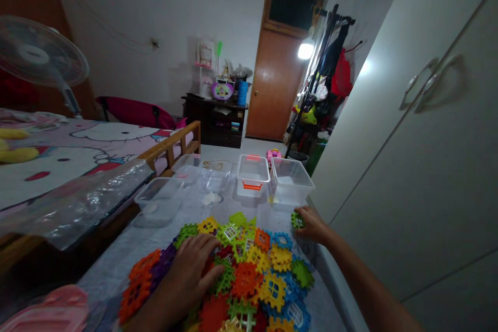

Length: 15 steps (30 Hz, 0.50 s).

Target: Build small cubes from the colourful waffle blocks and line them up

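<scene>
We observe the left hand [190,275] lying palm down on a pile of interlocking plastic tiles [245,280], with its fingers spread wide and directed forward and to the right. It presses on the tiles and we see no single tile gripped. The pile covers the near end of a grey-covered table [233,205] and mixes orange, yellow, green, blue and purple pieces, overlapping at varied angles.

The right hand [313,225] is at the pile's far right edge, reaching in from the right, and narrows around a small green tile [297,220]. We note that the fingers and thumb hold this tile just beside the pile, above the table's right side. The tile is roughly square, so we assign it no clear long axis; its face is tilted toward the left hand.

Beyond the pile stand four clear plastic bins, including one with orange latches [252,174] and an open one [290,181] nearest the right hand. A bed [78,150] lies left of the table, and a white wardrobe [408,166] stands to its right.
</scene>
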Available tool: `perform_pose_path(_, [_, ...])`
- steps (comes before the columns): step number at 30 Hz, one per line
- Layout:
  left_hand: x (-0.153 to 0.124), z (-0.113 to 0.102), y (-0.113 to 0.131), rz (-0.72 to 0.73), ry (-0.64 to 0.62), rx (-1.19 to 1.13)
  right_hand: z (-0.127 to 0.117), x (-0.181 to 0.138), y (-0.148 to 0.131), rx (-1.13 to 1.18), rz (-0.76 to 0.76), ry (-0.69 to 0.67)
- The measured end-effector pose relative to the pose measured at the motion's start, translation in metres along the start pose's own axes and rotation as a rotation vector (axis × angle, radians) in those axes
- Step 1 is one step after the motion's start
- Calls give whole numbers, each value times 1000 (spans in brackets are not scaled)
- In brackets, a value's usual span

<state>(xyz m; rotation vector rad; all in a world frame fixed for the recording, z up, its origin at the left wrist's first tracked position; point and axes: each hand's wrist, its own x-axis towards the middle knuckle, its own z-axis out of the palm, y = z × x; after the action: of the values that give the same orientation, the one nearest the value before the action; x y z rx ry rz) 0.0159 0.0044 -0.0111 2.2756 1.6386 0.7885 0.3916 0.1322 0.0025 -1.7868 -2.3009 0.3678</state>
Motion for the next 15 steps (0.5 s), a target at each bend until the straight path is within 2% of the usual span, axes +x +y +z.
perform_pose_path(5, [0,0,-1,-16,4,27,9,3,9,2,0,-76])
perform_pose_path(11, [2,0,-9,-68,32,112,9,5,17,6,-18,-70])
perform_pose_path(15, [2,-1,-10,-116,-35,149,8,5,23,15,6,-46])
